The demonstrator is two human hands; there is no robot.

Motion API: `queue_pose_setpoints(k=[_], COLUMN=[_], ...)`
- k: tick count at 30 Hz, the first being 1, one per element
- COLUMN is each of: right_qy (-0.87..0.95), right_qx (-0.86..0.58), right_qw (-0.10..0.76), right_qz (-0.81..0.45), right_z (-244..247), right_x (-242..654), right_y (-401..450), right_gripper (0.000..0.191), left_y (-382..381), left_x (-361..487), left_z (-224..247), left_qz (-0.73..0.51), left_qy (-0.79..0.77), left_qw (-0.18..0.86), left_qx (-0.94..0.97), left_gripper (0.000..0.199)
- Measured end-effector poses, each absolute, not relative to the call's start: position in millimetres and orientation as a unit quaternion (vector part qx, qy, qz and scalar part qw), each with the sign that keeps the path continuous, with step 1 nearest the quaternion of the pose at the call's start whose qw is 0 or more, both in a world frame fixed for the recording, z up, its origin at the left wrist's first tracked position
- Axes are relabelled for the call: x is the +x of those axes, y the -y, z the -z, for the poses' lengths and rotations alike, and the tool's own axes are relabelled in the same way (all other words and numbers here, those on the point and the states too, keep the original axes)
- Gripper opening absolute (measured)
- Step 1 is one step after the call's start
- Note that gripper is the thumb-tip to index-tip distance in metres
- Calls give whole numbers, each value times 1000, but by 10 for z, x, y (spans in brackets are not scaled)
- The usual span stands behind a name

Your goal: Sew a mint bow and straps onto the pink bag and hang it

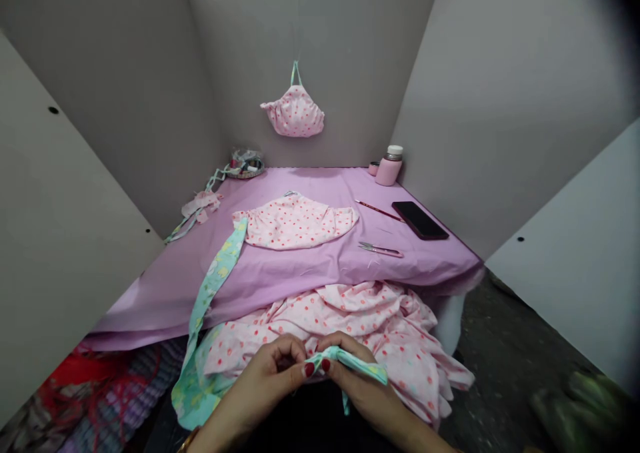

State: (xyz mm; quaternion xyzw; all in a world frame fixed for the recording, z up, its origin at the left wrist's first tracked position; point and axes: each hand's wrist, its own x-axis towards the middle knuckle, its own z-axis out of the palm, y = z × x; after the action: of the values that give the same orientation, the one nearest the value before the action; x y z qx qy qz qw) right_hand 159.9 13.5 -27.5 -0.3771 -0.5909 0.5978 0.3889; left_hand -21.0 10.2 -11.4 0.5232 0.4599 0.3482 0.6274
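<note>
Green strip (376,371), pinched by the fingers of left hand (260,380) and right hand (360,390) just off the bench (300,266) edge, looks light and limp, best gripped close beside the knot (333,353).

Worktop (305,266): one bottle (388,170), one phone (420,220), one pair of snips (385,250), two-to-three o'clock; apparently one basket (247,173), eleven o'clock.

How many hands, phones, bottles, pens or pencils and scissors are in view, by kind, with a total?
Hands, left hand and right hand: 2
Phone: 1
Bottle: 1
Pen or pencil: 1
Small scissors: 1
Total: 6
</note>
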Motion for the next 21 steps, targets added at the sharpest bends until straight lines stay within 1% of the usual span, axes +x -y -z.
queue_pose_setpoints(k=[3,5,7,9,12,16,21], right_qy=[567,545,533,532,544,557,576], right_qx=[-384,-389,-390,-385,-371,-344,-349], right_qw=[387,384,378,372,373,370,371], right_qz=[-617,-635,-650,-656,-653,-658,-639], right_z=[350,407,444,449,408,338,307], right_x=[1564,1549,1546,1551,1555,1548,1556], right_y=[-132,-132,-133,-137,-141,-142,-160], right_gripper=[27,33,36,36,34,36,33], left_y=[-86,-82,-83,-87,-94,-85,-56], left_x=[-197,-181,-167,-158,-151,-147,-156], left_z=[53,45,60,86,105,69,17], left_qz=[-386,-382,-357,-316,-277,-253,-231], left_qy=[-442,-432,-420,-422,-443,-454,-477], left_qw=[598,627,680,721,736,751,779], left_qx=[546,523,484,450,430,407,334], left_gripper=[28,27,31,36,41,37,31])
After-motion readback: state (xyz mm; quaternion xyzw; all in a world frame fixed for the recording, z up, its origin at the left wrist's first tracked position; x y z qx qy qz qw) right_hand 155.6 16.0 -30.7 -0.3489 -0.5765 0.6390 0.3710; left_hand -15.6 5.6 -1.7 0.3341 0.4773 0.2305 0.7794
